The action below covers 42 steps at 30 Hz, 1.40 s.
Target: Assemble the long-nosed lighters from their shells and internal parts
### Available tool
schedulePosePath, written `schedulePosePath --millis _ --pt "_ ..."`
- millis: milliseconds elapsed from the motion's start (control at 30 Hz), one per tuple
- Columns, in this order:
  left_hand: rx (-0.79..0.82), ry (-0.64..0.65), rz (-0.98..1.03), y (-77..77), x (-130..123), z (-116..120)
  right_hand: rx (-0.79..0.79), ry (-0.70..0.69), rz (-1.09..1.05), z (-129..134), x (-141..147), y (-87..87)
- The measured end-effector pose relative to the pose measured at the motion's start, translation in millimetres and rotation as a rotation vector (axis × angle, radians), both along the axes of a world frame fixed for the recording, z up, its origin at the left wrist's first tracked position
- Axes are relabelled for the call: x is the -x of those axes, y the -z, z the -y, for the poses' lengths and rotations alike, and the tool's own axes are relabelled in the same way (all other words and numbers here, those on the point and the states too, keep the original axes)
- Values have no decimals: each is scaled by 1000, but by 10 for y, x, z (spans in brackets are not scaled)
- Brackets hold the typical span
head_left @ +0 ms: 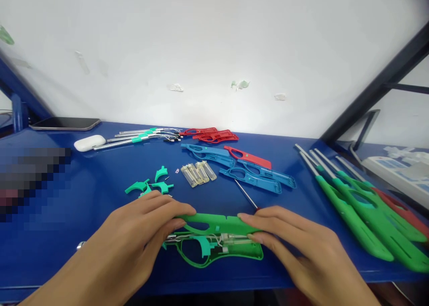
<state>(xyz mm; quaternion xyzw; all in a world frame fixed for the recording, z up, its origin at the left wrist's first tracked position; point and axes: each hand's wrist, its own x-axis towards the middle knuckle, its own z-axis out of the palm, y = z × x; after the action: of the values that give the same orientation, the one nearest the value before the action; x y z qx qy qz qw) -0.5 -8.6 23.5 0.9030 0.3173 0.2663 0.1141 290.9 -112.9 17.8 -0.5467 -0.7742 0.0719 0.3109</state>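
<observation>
My left hand (134, 239) pinches the left end of a green cover half (211, 221), and my right hand (298, 248) pinches its right end. The cover is tilted above and behind a green lighter body half (234, 252). In that lower half are a teal trigger (202, 245), white wires and a clear fuel tank (234, 239). Part of the lower half's left end is hidden by my left hand. Just behind my right hand, a screwdriver (246, 194) lies with its handle mostly covered.
Behind lie teal triggers (163, 187), clear tanks (197, 173), blue shells (251, 178), red shells (217, 136) and metal rods (117, 142). Several assembled lighters (355, 207) are at right. A white case (90, 143) and a phone (65, 123) sit at back left.
</observation>
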Motion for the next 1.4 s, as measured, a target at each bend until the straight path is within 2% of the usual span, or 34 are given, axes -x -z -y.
schedulePosePath --millis 100,267,367,500,600,767,933,1033,1133,1400 --pt "-21 13 0 8 -22 -12 24 -13 14 13 -9 1" --pt "31 14 -43 4 -17 -17 72 -58 30 15 3 -11" --pt "51 22 -56 -5 -7 -32 87 -40 18 15 20 -2" --pt "10 18 -20 -40 -20 -49 22 -21 -19 -1 38 15" --pt "-26 -25 33 -64 -36 -20 -91 29 -32 -14 41 9" --pt "-7 -72 45 -41 35 74 -192 60 44 9 7 -5" --pt "10 42 -89 -34 164 63 -294 70 166 8 -35 -20" --pt "36 94 -198 -36 174 65 -322 43 240 8 -48 -45" --pt "-11 132 -268 -24 150 108 -337 6 289 31 -57 -54" --pt "18 147 -268 12 116 118 -306 -21 330 42 -48 7"
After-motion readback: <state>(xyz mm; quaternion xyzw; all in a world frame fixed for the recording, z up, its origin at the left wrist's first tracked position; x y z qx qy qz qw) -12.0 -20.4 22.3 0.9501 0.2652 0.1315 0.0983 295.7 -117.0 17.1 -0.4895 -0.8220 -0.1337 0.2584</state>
